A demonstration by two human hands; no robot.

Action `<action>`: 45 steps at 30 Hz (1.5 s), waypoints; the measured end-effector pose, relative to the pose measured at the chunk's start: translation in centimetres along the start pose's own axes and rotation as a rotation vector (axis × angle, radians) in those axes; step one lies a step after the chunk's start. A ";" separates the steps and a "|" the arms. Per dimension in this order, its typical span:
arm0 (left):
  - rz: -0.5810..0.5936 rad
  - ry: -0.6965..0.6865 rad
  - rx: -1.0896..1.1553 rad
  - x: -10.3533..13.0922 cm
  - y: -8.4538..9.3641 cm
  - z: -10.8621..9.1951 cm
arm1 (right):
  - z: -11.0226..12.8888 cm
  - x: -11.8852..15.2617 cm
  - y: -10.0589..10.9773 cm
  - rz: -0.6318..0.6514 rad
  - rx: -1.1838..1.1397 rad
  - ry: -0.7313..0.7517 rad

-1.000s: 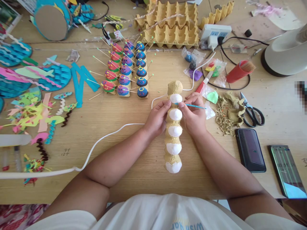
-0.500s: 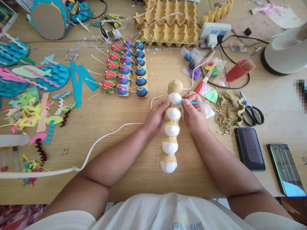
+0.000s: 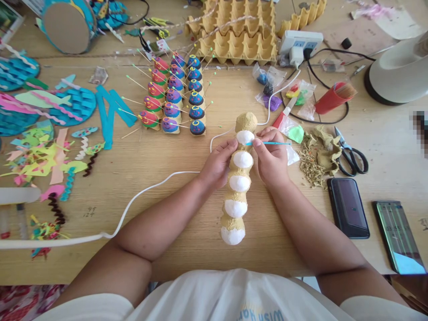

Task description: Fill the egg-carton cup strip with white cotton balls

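Observation:
My left hand (image 3: 219,161) grips the upper left side of an egg carton strip (image 3: 236,196), thumb near the top white patch. The strip is a row of tan bumps, several with a smooth white covering (image 3: 243,159); the topmost bump (image 3: 246,121) is bare. My right hand (image 3: 272,156) pinches a thin blue stick-like tool (image 3: 276,143), its tip against the lower edge of the uppermost white covering (image 3: 245,137). The right fingertips lie close to the strip's right side; whether they touch it I cannot tell.
Painted egg carton strips (image 3: 172,98) with pins stand ahead. Egg trays (image 3: 237,38) lie behind them. To the right are scissors (image 3: 351,154), a red-handled knife (image 3: 284,113), clay bags (image 3: 296,133) and phones (image 3: 349,207). A white cable (image 3: 147,189) crosses the left side; paper scraps (image 3: 36,156) lie beyond.
The strip has tilted slightly, its top shifting right and its lower end left. My right thumb has moved a little closer to the strip. Both hands keep their holds.

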State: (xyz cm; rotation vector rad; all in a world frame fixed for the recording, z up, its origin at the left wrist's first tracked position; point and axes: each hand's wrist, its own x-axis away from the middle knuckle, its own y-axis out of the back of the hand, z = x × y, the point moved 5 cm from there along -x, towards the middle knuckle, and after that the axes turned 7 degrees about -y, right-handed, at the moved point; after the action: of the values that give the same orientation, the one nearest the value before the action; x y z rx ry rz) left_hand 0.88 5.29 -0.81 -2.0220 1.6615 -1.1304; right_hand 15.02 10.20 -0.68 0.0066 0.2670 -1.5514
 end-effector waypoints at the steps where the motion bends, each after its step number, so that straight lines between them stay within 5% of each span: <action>1: 0.007 -0.003 -0.010 -0.1 0.1 0.1 | 0.0 0.0 0.1 -0.003 0.021 0.015; 5: 0.064 -0.052 -0.071 -0.3 0.4 0.1 | 0.2 -0.1 -0.1 0.027 0.000 0.031; 10: 0.123 -0.091 -0.113 -0.5 0.2 -0.1 | 0.3 -0.1 -0.6 0.129 -0.218 -0.129; 23: 0.156 -0.017 -0.112 -0.1 0.1 0.1 | 0.4 -0.3 -0.6 0.048 -0.203 -0.134; 29: 0.001 -0.145 -0.048 0.0 0.2 -0.5 | 0.3 -0.2 -0.4 0.103 -0.335 -0.164; 45: 0.031 -0.142 -0.116 -0.3 0.3 -0.1 | 1.0 0.9 -0.1 0.003 0.118 0.091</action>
State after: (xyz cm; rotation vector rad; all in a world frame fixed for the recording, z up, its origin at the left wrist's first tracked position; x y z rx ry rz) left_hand 0.61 5.48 -1.06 -2.0848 1.7158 -0.8766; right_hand 15.14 9.19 0.19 0.1702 0.2465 -1.5645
